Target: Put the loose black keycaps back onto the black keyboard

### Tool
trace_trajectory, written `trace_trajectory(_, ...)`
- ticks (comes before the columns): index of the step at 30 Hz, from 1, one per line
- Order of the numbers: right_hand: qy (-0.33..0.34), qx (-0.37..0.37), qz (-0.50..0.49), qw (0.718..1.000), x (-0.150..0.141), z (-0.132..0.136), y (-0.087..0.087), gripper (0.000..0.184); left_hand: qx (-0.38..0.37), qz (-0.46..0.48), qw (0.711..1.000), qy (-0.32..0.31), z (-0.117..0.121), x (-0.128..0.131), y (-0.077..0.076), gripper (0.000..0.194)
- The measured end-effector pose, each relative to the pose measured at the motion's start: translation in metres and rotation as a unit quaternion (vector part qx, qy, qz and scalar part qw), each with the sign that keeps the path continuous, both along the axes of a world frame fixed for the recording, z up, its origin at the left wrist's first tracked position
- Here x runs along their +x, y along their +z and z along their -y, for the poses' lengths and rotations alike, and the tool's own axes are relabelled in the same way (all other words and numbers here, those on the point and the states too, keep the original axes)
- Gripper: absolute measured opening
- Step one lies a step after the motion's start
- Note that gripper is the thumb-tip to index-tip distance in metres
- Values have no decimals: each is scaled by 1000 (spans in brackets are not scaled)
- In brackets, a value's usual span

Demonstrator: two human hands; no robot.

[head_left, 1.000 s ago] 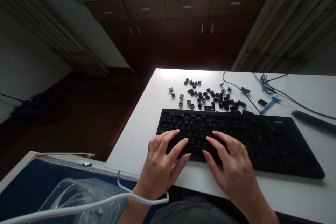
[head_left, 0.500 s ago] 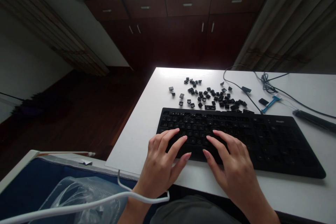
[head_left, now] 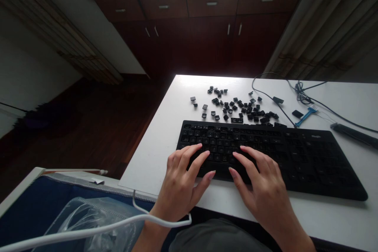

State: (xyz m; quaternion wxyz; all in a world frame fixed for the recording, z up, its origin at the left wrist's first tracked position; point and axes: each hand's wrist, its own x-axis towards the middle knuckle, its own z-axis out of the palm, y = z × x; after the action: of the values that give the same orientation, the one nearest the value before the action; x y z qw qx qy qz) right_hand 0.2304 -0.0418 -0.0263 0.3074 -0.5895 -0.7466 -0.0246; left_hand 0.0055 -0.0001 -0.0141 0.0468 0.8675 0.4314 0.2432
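Note:
A black keyboard [head_left: 295,165] lies on the white table, with many of its key positions bare of caps. My left hand [head_left: 183,179] rests over its left part, fingers spread and fingertips on the keys. To the right of it, my right hand [head_left: 262,183] lies in the same way over the middle keys, its fingers apart too. Neither hand holds anything. Behind the keyboard, loose black keycaps [head_left: 236,120] are scattered in a loose heap, some upside down. A blue brush [head_left: 306,117] lies at the keyboard's back edge.
A black cable [head_left: 339,113] runs across the table's back right, near a dark long-handled object [head_left: 356,134]. At lower left, a white cord [head_left: 97,228] passes over a clear plastic bag [head_left: 88,214] on dark blue fabric. The white table [head_left: 153,157] ends at its left edge.
Both hands stay on the keyboard in almost the same pose. The view has shifted very slightly; nothing was picked up or let go.

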Motion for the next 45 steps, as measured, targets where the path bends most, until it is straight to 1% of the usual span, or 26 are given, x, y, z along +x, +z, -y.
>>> trace_trajectory(19, 1, -4, -1, 1000, 1, 0, 1, 37, -4, -2, 1000, -1, 0, 0, 2, 46)
trace_trajectory(32, 5, -1, -2, 1000, 0, 0, 0, 38, 1, -1, 1000, 1, 0, 0, 0, 47)
trace_trajectory(35, 4, -1, -3, 1000, 0, 0, 1, 37, 2, -1, 1000, 2, 0, 0, 0, 49)
trace_trajectory(42, 4, -1, -3, 1000, 0, 0, 1, 36, 11, 27, 999, 20, 0, 0, -3, 60)
trace_trajectory(45, 2, 0, 0, 1000, 1, 0, 1, 36, 8, 27, 999, 23, 0, -1, -3, 61)
